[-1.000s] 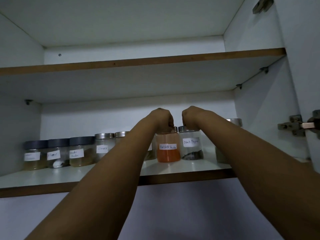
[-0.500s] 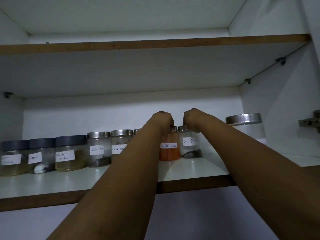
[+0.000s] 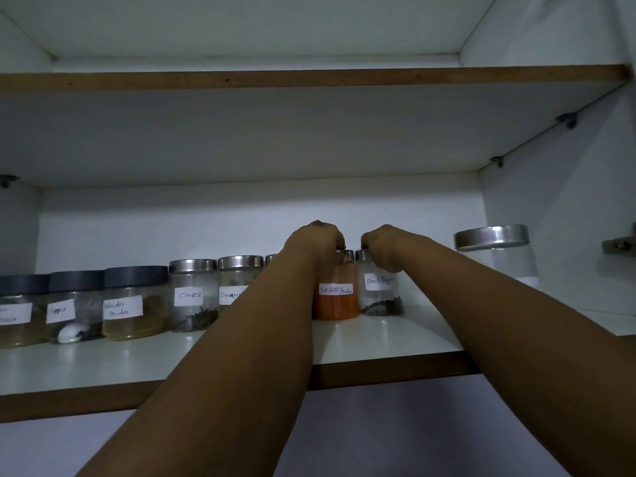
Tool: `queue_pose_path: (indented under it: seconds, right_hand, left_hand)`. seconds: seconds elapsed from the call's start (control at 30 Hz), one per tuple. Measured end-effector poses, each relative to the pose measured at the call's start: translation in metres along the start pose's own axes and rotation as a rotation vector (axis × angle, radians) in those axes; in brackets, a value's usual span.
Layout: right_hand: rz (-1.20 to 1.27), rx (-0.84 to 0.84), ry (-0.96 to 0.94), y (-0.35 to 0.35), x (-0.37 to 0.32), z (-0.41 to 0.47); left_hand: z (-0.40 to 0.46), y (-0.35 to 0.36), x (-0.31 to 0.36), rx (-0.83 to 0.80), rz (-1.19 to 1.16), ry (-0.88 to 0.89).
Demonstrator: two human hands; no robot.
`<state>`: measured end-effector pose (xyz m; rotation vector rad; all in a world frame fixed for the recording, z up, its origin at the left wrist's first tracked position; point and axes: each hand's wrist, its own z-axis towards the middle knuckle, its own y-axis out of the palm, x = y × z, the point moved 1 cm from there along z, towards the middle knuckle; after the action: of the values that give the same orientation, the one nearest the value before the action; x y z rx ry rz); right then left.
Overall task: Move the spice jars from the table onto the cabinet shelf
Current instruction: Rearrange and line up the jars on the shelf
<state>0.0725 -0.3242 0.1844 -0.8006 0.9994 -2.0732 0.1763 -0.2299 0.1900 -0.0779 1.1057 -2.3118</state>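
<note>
1. Left hand (image 3: 315,241): clenched over the lid of the red chilli powder jar (image 3: 336,297), standing on the cabinet shelf (image 3: 395,342).
2. Right hand (image 3: 385,246): grasping the lid of the black pepper jar (image 3: 382,297), at 3 o'clock, touching the first.
3. Cloves jar (image 3: 192,299): at 9 o'clock, well apart.

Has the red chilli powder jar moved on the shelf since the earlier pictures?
Cannot tell. The red chilli powder jar is beside the black pepper jar as before; the camera itself shifted.
</note>
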Motion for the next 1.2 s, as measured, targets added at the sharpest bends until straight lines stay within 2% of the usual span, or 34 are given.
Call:
queue_pose_path:
  seconds: [0.2, 0.27, 0.4, 0.53, 0.63, 0.7, 0.77, 0.83, 0.97, 1.07, 1.13, 1.2]
  right_hand:
    - [0.004, -0.043, 0.040, 0.002, -0.005, 0.005]
    - [0.099, -0.036, 0.074, 0.005, -0.006, 0.005]
    - [0.222, 0.269, 0.110, -0.014, -0.006, -0.007]
    - [0.393, 0.602, 0.114, -0.040, -0.004, -0.030]
    - [0.539, 0.706, 0.128, -0.066, 0.018, -0.059]
    - [0.586, 0.726, 0.116, -0.079, 0.037, -0.081]
    - [0.530, 0.707, 0.114, -0.085, 0.056, -0.102]
    - [0.461, 0.618, 0.125, -0.088, 0.075, -0.120]
    - [0.441, 0.314, 0.127, -0.085, 0.107, -0.151]
    - [0.330, 0.151, 0.066, -0.072, 0.119, -0.165]
    - [0.265, 0.115, 0.037, -0.062, 0.124, -0.167]
    - [0.278, 0.153, 0.018, -0.052, 0.128, -0.167]
  left_hand:
    - [0.002, 0.000, 0.002, 0.001, 0.049, -0.012]
    - [-0.002, -0.003, 0.005, 0.051, 0.062, -0.007]
    - [-0.020, -0.018, 0.021, 0.237, 0.043, -0.031]
    - [-0.047, -0.039, 0.057, 0.321, 0.070, -0.022]
    - [-0.081, -0.056, 0.096, 0.365, -0.074, -0.010]
    - [-0.106, -0.053, 0.123, 0.474, -0.156, 0.035]
    - [-0.129, -0.041, 0.148, 0.617, -0.211, 0.104]
    - [-0.146, -0.022, 0.168, 0.693, -0.243, 0.156]
    - [-0.168, 0.014, 0.188, 0.692, -0.243, 0.081]
    - [-0.169, 0.025, 0.188, 0.765, -0.194, 0.085]
    - [-0.165, 0.025, 0.187, 0.805, -0.165, 0.079]
    - [-0.164, 0.027, 0.189, 0.823, -0.122, 0.064]
